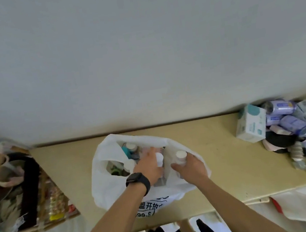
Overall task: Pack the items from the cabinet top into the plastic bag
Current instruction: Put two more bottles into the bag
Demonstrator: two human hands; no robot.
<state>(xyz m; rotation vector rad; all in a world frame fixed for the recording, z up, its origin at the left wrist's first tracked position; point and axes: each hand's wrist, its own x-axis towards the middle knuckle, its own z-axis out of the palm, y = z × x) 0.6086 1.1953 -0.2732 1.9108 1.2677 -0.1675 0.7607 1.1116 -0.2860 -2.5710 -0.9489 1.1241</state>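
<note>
Head view: left grip point(149, 168) curls around a white-capped bottle point(160, 158) inside the plastic bag point(103, 159); right grip point(190, 166), just beside it, holds a second bottle point(181, 156).

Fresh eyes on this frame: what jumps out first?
Both hands sit in the mouth of the white plastic bag mid cabinet top: the left hand, black watch on its wrist, holds a white-capped bottle, the right hand a second bottle. A pile of boxes and packets crowds the right end.
</note>
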